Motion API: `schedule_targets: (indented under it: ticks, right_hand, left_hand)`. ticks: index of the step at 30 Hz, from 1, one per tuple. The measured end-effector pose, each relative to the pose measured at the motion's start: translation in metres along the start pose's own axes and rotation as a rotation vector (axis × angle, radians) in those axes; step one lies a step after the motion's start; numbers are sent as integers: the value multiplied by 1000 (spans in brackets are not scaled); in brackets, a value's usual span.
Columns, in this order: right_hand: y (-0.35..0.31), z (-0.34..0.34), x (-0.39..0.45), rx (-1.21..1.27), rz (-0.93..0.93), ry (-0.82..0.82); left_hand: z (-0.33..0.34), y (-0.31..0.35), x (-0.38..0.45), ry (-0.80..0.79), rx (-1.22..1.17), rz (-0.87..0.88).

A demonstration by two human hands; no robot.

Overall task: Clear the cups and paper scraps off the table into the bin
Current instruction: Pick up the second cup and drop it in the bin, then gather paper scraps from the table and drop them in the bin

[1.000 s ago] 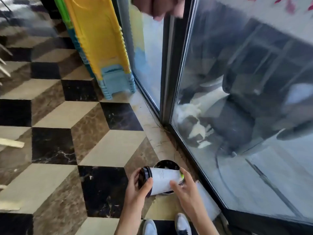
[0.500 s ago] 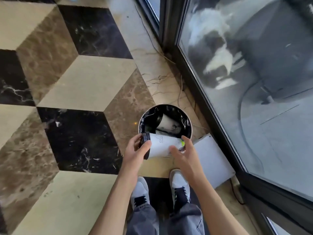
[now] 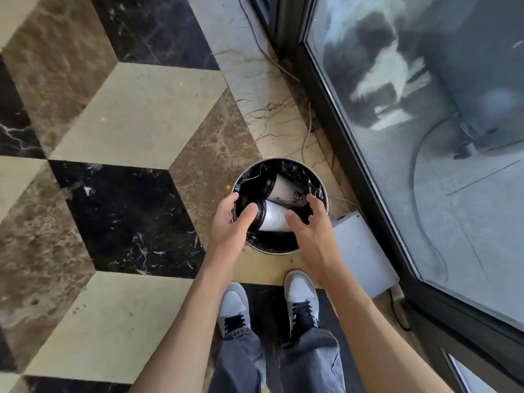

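— He's just let go: half a second ago both hands held that cup over the bin. Now the left hand and right hand hang spread, empty.

— So it's binned?

— Looks so. It lies sideways, lid leftward, base rightward, long axis crosswise. Another cup lies beyond it.

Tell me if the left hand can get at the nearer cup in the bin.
Probably yes: the left hand hovers open over the bin, thumb beside the nearer cup, nothing between.
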State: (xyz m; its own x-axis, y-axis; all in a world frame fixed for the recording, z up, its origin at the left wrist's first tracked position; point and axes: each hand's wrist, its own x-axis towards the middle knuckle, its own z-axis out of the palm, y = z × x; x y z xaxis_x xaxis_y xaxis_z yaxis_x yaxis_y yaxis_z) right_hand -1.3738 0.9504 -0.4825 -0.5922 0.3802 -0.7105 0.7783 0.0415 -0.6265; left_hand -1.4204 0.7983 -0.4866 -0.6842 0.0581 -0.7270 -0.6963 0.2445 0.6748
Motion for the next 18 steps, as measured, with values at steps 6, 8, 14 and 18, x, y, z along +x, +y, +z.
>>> schedule_targets:
  ticks: [6, 8, 14, 18]
  right_hand:
    - [-99, -20, -43, 16, -157, 4]
    - [-145, -32, -75, -11, -234, 6]
    - [-301, -70, -215, -18, -502, -20]
    - [-390, -85, -322, 15, -674, -49]
  left_hand:
    - [-27, 92, -47, 33, -18, 153]
    - [-41, 139, -79, 57, -24, 222]
    - [-97, 280, -217, 168, -71, 480]
    - [-143, 351, -324, 210, -143, 624]
